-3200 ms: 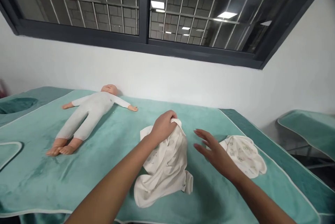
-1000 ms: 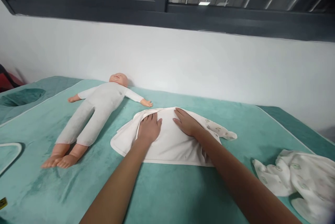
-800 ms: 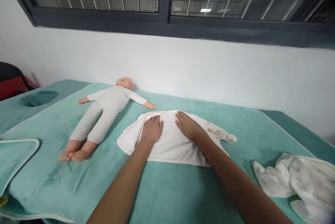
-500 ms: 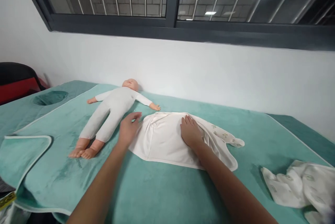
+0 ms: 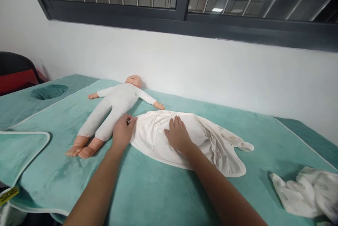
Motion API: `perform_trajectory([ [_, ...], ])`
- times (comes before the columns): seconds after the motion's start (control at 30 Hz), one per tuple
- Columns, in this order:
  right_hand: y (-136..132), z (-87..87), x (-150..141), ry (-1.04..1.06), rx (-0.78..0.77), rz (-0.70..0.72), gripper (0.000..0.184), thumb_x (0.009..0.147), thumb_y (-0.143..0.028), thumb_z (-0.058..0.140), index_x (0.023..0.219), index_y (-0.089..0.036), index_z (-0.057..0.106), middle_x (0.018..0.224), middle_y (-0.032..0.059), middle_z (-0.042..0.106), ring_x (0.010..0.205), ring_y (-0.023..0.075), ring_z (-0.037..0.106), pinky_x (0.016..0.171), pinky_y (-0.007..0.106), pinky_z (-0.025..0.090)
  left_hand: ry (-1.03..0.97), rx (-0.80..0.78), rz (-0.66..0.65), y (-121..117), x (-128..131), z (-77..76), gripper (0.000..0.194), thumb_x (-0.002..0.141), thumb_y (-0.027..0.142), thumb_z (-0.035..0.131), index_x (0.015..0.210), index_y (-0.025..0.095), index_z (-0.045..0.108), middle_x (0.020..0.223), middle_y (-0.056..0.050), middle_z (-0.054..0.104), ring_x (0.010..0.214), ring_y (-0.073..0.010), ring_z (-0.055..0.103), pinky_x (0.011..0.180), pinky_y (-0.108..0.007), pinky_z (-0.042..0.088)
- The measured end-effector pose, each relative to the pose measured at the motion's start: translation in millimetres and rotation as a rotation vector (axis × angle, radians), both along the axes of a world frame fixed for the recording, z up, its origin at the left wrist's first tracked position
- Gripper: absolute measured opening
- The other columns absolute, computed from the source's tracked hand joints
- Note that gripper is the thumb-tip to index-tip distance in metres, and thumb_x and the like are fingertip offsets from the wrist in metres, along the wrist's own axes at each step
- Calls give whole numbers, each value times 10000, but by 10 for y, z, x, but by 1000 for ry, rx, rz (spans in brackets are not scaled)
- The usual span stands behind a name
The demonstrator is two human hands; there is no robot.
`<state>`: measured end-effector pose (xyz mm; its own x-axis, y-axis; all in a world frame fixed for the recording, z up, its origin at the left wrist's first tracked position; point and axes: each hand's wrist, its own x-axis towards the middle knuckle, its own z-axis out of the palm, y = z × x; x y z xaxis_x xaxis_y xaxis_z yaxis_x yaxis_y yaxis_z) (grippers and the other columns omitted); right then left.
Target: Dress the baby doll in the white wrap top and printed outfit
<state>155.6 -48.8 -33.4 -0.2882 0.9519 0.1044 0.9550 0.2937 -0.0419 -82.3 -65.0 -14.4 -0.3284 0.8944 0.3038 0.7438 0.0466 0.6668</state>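
Note:
A white baby garment (image 5: 204,141) lies spread flat on the teal towel-covered table (image 5: 148,190). My left hand (image 5: 122,131) pinches the garment's left edge, fingers closed on the cloth. My right hand (image 5: 178,135) rests flat on the middle of the garment, fingers stretched out. A baby doll (image 5: 113,108) in a pale grey suit lies on its back just left of the garment, head toward the wall.
A second crumpled white printed garment (image 5: 307,192) lies at the table's right edge. A folded teal towel (image 5: 18,148) sits at the left. A white wall and dark window frame run behind; a red and black seat (image 5: 14,74) stands far left.
My left hand left the middle of the garment, swung out left, then closed on its left edge. My right hand slid left across the cloth. The view has shifted left.

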Motion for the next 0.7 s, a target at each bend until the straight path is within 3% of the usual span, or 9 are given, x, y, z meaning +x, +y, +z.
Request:
perform_trajectory([
  [0.07, -17, 4, -86, 54, 25, 57, 594, 976, -357, 362, 1425, 29, 398, 1530, 262, 266, 1450, 341, 218, 1164, 468, 208, 55, 76, 71, 72, 3, 12, 250, 888, 417, 466, 899, 198, 584, 849, -57, 665, 820, -226, 601, 720, -308, 410],
  [0.17, -41, 15, -88, 166, 7, 206, 478, 973, -320, 367, 1359, -76, 509, 1507, 157, 382, 1435, 250, 285, 1178, 415, 212, 125, 113, 136, 157, 15, 8, 247, 914, 380, 436, 975, 189, 580, 917, -86, 661, 845, -242, 601, 719, -327, 421],
  [0.27, -24, 17, -31, 268, -1, 204, 425, 977, -297, 357, 1318, -137, 553, 1470, 94, 456, 1405, 188, 344, 1177, 369, 230, 108, 183, 202, 214, 8, -20, 252, 929, 351, 423, 1031, 178, 575, 968, -98, 655, 884, -248, 602, 739, -344, 445],
  [0.4, 43, -11, -31, 248, 13, 101, 492, 979, -357, 353, 1375, -100, 491, 1492, 124, 418, 1419, 227, 316, 1170, 402, 229, 107, 352, 134, 251, 1, -66, 222, 921, 235, 415, 1048, 157, 579, 1027, -110, 635, 985, -246, 587, 837, -364, 466],
  [0.5, 74, -23, -54, 177, -4, 103, 590, 970, -443, 368, 1427, -73, 422, 1515, 146, 373, 1441, 256, 266, 1173, 429, 209, 214, 486, 55, 184, 50, -100, 245, 920, 180, 399, 1083, 143, 578, 1113, -127, 610, 1091, -247, 544, 946, -379, 437],
  [0.6, 58, -11, -49, 137, -14, 135, 589, 975, -436, 360, 1441, -79, 407, 1529, 141, 351, 1449, 250, 249, 1177, 422, 202, 345, 383, -8, 21, 140, -125, 240, 936, 243, 421, 1084, 150, 586, 1074, -114, 628, 1041, -254, 559, 911, -377, 449],
  [0.7, 8, -4, -22, 133, -18, 145, 552, 987, -405, 331, 1436, -96, 423, 1540, 127, 333, 1452, 231, 250, 1180, 407, 204, 427, 171, 52, -169, 219, -141, 332, 923, 385, 473, 1127, 145, 578, 1082, -126, 636, 992, -291, 575, 812, -396, 467],
])
